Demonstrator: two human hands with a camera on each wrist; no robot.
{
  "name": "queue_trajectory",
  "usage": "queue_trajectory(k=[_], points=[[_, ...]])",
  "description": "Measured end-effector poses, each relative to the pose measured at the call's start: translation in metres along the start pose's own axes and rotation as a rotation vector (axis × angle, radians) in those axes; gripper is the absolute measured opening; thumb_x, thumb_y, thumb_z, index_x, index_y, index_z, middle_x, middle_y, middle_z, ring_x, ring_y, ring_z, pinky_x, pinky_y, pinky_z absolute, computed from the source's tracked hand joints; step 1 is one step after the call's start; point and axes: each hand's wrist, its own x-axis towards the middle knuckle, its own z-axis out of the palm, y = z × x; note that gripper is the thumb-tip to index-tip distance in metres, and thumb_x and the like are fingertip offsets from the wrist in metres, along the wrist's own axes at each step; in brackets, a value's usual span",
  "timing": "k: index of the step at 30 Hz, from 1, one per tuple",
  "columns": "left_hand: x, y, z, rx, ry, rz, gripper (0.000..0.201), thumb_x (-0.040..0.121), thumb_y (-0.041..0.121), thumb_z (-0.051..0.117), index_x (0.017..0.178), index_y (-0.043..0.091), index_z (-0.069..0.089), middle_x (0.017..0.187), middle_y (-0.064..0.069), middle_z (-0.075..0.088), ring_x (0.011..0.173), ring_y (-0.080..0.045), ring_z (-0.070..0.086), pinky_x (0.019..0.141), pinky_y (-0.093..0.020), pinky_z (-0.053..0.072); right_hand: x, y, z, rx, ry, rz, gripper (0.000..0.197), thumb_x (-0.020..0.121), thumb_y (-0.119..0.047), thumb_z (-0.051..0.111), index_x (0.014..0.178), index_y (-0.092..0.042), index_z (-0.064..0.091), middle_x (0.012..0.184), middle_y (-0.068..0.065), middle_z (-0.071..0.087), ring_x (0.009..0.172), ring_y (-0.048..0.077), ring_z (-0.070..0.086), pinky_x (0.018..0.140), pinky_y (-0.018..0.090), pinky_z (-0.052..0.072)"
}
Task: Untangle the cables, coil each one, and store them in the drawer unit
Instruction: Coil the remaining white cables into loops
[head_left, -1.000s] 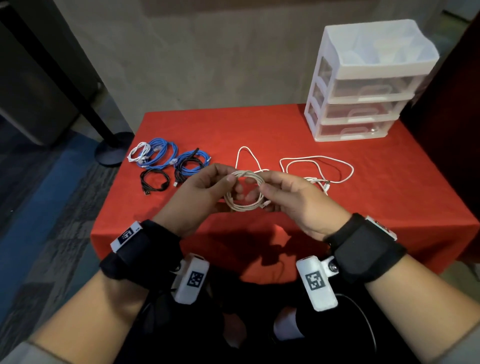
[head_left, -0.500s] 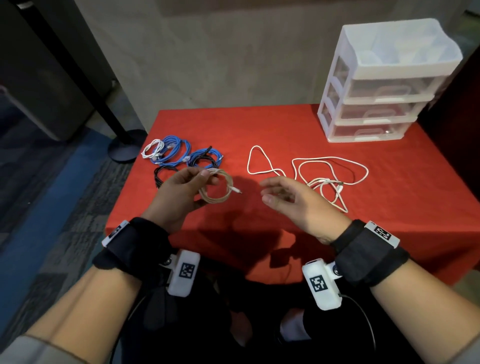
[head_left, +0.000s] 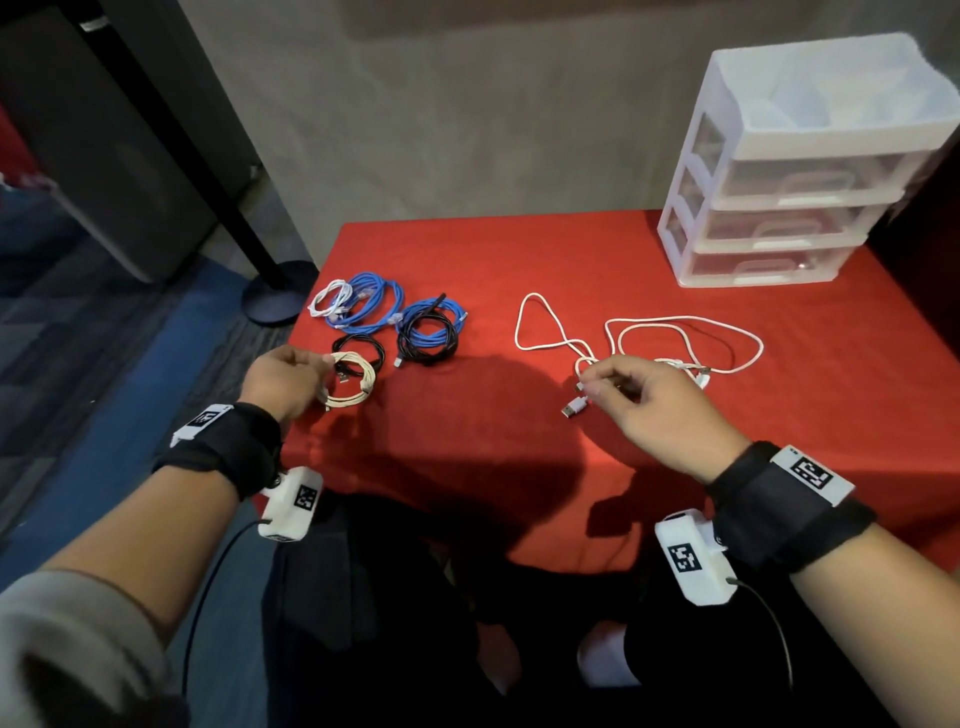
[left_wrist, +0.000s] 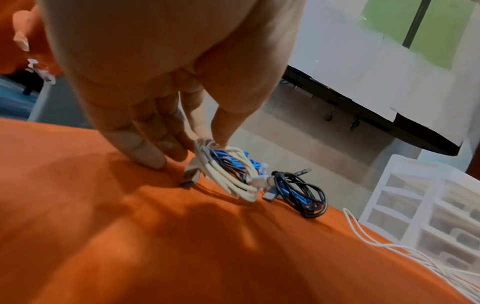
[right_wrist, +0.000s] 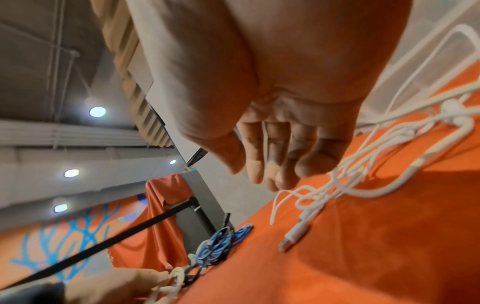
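Left hand (head_left: 283, 376) pinches cream coiled cable (head_left: 353, 387) between thumb and fingertips, coil low over red tablecloth (head_left: 493, 415), just in front of small black coil (head_left: 358, 347). Right hand (head_left: 654, 400) hovers over tangled white cables (head_left: 680, 338), fingers loosely curled, nothing gripped as far as wrist view shows; USB plug (head_left: 574, 405) lies just below fingertips. Blue coil (head_left: 369, 301), small white coil (head_left: 328, 299) and blue-black coil (head_left: 428, 332) sit at table's left. Drawer unit (head_left: 800, 171) stands at far right corner, drawers closed.
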Motion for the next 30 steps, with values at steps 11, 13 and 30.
queue_trajectory(k=[11, 13, 30], points=[[-0.060, 0.033, 0.052, 0.086, 0.272, 0.617, 0.018, 0.088, 0.034, 0.058, 0.098, 0.023, 0.069, 0.105, -0.008, 0.066, 0.104, -0.026, 0.058, 0.096, -0.042, 0.046, 0.000, 0.030, -0.032, -0.627, 0.083, -0.059, 0.027, 0.087, -0.020, 0.072, 0.113, -0.028, 0.070, 0.105, -0.009, 0.054, 0.106, 0.028, 0.048, 0.097, 0.037, 0.041], [-0.089, 0.050, 0.078, 0.013, 0.120, 0.713, 0.007, 0.092, 0.020, 0.062, 0.090, 0.023, 0.068, 0.088, 0.001, 0.068, 0.088, -0.016, 0.062, 0.085, -0.033, 0.050, 0.000, 0.031, -0.034, -0.642, 0.054, -0.031, 0.025, 0.087, -0.019, 0.071, 0.112, -0.027, 0.070, 0.102, -0.009, 0.054, 0.108, 0.028, 0.049, 0.098, 0.038, 0.042], [-0.142, 0.099, 0.173, 0.443, -0.688, 0.614, 0.010, 0.090, 0.021, 0.057, 0.080, 0.018, 0.056, 0.072, 0.003, 0.063, 0.068, -0.019, 0.058, 0.058, -0.024, 0.043, 0.007, 0.023, 0.002, -0.500, -0.177, 0.010, 0.055, 0.088, -0.019, 0.061, 0.139, -0.037, 0.053, 0.142, -0.006, 0.052, 0.133, 0.029, 0.040, 0.110, 0.042, 0.033]])
